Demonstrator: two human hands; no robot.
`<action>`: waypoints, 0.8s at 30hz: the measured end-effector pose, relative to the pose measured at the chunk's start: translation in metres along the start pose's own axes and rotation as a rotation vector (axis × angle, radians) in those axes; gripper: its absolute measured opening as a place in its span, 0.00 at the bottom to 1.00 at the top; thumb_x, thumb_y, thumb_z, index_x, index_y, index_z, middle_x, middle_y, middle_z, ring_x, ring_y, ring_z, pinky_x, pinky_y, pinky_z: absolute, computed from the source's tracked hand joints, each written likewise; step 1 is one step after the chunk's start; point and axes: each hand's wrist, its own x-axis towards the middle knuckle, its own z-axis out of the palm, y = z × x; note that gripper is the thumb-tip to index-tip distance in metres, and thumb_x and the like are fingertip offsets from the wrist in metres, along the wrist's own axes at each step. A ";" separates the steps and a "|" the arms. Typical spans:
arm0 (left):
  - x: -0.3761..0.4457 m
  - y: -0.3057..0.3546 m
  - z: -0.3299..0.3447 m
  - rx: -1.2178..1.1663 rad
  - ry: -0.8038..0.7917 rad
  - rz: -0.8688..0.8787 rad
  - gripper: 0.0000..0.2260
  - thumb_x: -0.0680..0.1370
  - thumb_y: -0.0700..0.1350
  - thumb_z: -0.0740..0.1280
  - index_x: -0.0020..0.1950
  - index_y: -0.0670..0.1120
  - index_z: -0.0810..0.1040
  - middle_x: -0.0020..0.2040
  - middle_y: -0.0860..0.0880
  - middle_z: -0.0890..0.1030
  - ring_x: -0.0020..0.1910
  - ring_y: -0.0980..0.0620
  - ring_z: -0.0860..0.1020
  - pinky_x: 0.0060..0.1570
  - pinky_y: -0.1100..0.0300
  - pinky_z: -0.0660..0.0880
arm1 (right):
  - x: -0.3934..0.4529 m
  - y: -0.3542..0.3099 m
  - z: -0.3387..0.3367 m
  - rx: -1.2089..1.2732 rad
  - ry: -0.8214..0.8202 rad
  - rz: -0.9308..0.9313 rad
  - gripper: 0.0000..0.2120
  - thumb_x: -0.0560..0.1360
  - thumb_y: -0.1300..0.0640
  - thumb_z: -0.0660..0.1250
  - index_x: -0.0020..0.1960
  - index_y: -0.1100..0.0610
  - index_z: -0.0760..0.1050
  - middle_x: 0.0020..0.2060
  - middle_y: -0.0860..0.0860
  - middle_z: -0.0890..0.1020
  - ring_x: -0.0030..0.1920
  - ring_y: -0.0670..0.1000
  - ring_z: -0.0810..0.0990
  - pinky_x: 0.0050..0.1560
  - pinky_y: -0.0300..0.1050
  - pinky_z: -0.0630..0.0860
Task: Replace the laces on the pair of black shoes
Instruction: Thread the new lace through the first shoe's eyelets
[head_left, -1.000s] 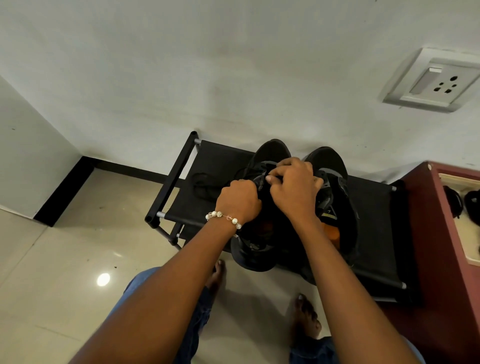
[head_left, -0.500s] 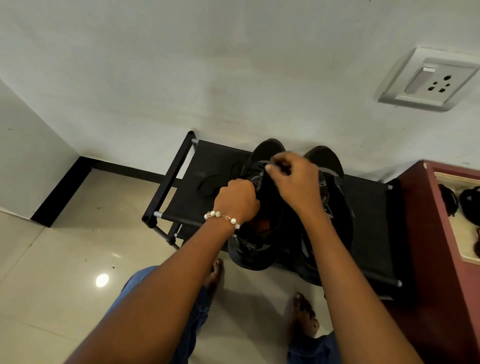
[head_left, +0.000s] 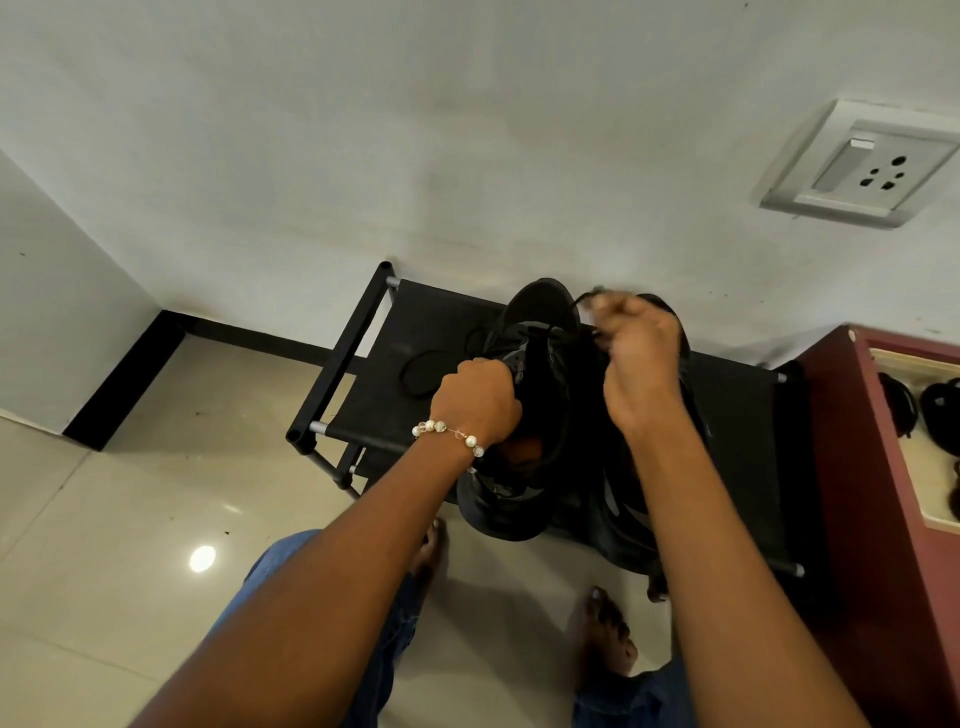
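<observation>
While the person's bare feet (head_left: 605, 631) stand on the glossy tiled floor (head_left: 104, 519) nearest the camera, the work sits just beyond them on the black fabric shoe rack (head_left: 358, 358), where the pair of black shoes rests side by side. The left hand (head_left: 478, 397) is curled round the side of the left shoe (head_left: 524, 488) near its collar, steadying it; the right hand (head_left: 641, 353), blurred, pinches a thin black lace (head_left: 582, 301) above the toe end, with the right shoe (head_left: 623, 525) largely hidden under that forearm. Another lace (head_left: 421, 371) lies looped on the rack to the left. The lace looks limp, light and slick, likely best taken near its stiff tip; the shoe seems soft-sided, so the collar gives the firmest hold. The shoes' heels overhang the rack's near rail, so a hard tug could tip one off. A maroon cabinet (head_left: 852, 467) crowds the right, the wall (head_left: 467, 156) is close behind, and open room lies leftward.
</observation>
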 end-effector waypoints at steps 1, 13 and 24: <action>0.000 0.000 0.000 0.002 -0.002 0.000 0.11 0.79 0.43 0.62 0.56 0.36 0.73 0.58 0.37 0.74 0.54 0.36 0.75 0.48 0.52 0.71 | 0.002 -0.004 -0.005 0.176 0.025 0.045 0.11 0.77 0.66 0.64 0.40 0.55 0.78 0.45 0.49 0.83 0.53 0.49 0.79 0.58 0.49 0.73; -0.001 0.002 0.000 0.035 0.002 0.012 0.12 0.80 0.43 0.62 0.58 0.36 0.72 0.58 0.37 0.74 0.55 0.36 0.75 0.48 0.53 0.70 | -0.002 0.018 0.001 -0.972 -0.222 -0.262 0.13 0.77 0.48 0.67 0.61 0.48 0.77 0.54 0.48 0.77 0.62 0.57 0.71 0.62 0.59 0.69; -0.001 0.002 0.000 0.017 0.006 0.014 0.11 0.81 0.44 0.61 0.56 0.37 0.73 0.58 0.37 0.74 0.54 0.37 0.76 0.50 0.52 0.73 | -0.011 0.026 0.012 -1.401 -0.200 -0.312 0.11 0.78 0.50 0.65 0.57 0.54 0.79 0.61 0.52 0.70 0.66 0.56 0.63 0.62 0.58 0.62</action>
